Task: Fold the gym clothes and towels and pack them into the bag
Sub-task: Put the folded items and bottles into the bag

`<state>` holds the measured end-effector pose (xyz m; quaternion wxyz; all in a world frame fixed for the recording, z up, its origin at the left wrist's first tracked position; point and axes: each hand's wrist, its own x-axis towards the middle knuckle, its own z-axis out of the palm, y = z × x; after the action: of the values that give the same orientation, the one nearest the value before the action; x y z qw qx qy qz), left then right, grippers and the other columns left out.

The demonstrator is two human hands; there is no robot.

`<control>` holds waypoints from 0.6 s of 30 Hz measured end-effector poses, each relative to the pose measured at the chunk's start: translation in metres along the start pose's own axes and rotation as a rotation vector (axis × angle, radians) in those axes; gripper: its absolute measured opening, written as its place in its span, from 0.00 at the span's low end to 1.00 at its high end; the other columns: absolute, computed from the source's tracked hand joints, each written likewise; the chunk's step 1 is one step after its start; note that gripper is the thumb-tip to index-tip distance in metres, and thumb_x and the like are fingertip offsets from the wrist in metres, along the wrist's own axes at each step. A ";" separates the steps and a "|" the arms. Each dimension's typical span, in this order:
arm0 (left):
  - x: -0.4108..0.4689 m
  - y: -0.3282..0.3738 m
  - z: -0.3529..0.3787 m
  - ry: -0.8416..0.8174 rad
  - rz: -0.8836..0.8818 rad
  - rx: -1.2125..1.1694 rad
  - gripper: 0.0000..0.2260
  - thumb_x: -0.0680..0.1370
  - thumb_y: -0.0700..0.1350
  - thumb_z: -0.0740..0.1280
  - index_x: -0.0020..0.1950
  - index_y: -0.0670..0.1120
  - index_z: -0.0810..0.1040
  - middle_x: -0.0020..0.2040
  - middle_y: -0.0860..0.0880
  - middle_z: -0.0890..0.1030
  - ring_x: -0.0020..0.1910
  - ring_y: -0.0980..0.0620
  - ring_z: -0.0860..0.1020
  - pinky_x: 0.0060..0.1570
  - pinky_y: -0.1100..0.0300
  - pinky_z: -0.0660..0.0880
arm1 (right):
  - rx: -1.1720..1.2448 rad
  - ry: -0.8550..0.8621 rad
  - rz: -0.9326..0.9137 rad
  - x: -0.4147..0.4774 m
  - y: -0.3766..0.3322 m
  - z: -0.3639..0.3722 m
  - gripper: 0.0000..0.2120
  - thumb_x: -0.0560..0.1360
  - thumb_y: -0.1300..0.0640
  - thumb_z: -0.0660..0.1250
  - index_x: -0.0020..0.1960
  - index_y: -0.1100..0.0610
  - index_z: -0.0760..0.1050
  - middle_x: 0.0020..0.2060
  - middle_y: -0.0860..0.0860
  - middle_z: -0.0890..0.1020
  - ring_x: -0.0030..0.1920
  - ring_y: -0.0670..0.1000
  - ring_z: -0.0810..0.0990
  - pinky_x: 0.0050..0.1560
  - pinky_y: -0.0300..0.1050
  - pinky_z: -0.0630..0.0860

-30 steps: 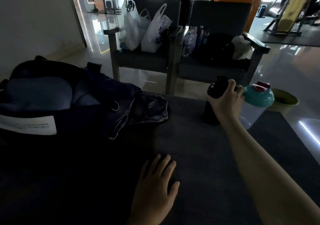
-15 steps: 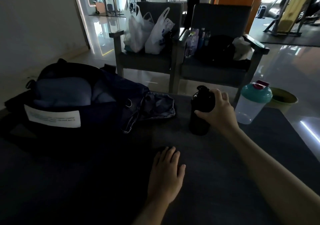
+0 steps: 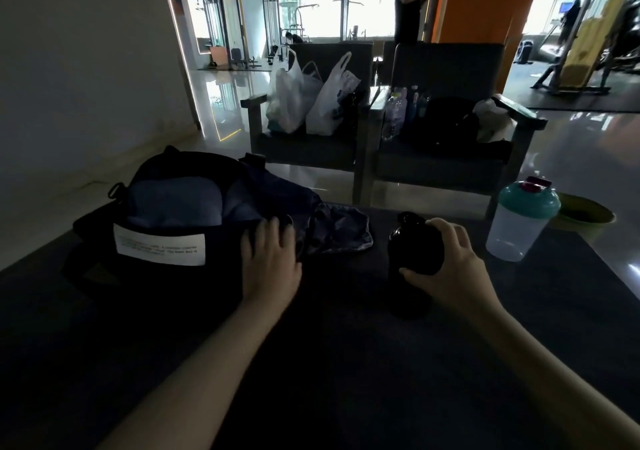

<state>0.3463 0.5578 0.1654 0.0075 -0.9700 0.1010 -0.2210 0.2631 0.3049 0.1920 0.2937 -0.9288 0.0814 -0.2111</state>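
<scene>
Head cam, pretty dim in here. The left hand (image 3: 272, 266) is lying flat on the near right end of the bag (image 3: 104, 227), fingers fairly straight and close together, tips up at the rim. It's resting on it, not grabbing anything. The right hand (image 3: 450, 266) is curled round the upper part of a black bottle (image 3: 412, 245), thumb on the near side and fingers wrapped over the top, with the bottle standing upright on the table (image 3: 346, 363).

The bag is a dark duffel sitting on the left side of the table, open on top, with a white label (image 3: 159, 247) on its near side. Folded bluish cloth (image 3: 173, 203) is packed inside it. A crumpled dark piece of clothing (image 3: 341, 229) lies just beside the bag's right end, between the bag and the bottle. At the far right of the table stands a clear shaker (image 3: 519, 221) with a teal lid.

Beyond the table are two dark armchairs (image 3: 443, 162). The left one holds white plastic bags (image 3: 311, 103), the right one some bottles (image 3: 398, 106) and dark stuff I can't make out. Shiny floor, and gym machines (image 3: 585, 54) far back.
</scene>
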 end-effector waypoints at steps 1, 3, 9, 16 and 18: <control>0.011 -0.010 -0.003 -0.078 -0.079 0.065 0.35 0.75 0.58 0.66 0.75 0.44 0.57 0.75 0.41 0.59 0.74 0.42 0.58 0.71 0.44 0.54 | 0.001 0.004 0.003 -0.001 -0.001 0.001 0.38 0.64 0.51 0.78 0.68 0.50 0.62 0.67 0.49 0.65 0.59 0.58 0.75 0.56 0.52 0.75; 0.026 -0.024 -0.003 -0.201 -0.177 0.152 0.40 0.74 0.63 0.63 0.75 0.40 0.54 0.74 0.40 0.62 0.73 0.42 0.60 0.71 0.47 0.54 | 0.006 0.002 -0.001 -0.002 -0.004 0.002 0.39 0.64 0.51 0.78 0.68 0.50 0.62 0.68 0.50 0.65 0.59 0.59 0.75 0.56 0.52 0.74; 0.026 -0.022 -0.007 -0.200 -0.171 0.096 0.09 0.79 0.51 0.61 0.49 0.47 0.76 0.52 0.48 0.80 0.54 0.48 0.75 0.59 0.54 0.63 | 0.038 -0.024 -0.067 -0.014 -0.017 0.010 0.38 0.64 0.51 0.78 0.68 0.49 0.63 0.67 0.48 0.65 0.59 0.57 0.74 0.55 0.51 0.76; -0.006 -0.028 -0.040 -0.084 -0.068 -0.023 0.08 0.81 0.45 0.59 0.43 0.47 0.74 0.44 0.49 0.79 0.46 0.48 0.76 0.52 0.55 0.62 | 0.069 -0.050 -0.122 -0.032 -0.035 0.013 0.38 0.63 0.51 0.78 0.68 0.52 0.64 0.68 0.49 0.66 0.59 0.57 0.75 0.55 0.53 0.77; -0.016 -0.030 -0.056 -0.075 -0.026 -0.048 0.08 0.81 0.46 0.59 0.45 0.46 0.75 0.45 0.49 0.79 0.47 0.48 0.76 0.52 0.55 0.62 | 0.075 -0.063 -0.107 -0.040 -0.042 0.011 0.38 0.64 0.51 0.78 0.68 0.51 0.63 0.68 0.48 0.65 0.60 0.56 0.75 0.55 0.51 0.76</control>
<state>0.3137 0.5919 0.2111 -0.0148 -0.9787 0.0930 -0.1822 0.2327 0.3555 0.1943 0.3190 -0.9262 0.0142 -0.2003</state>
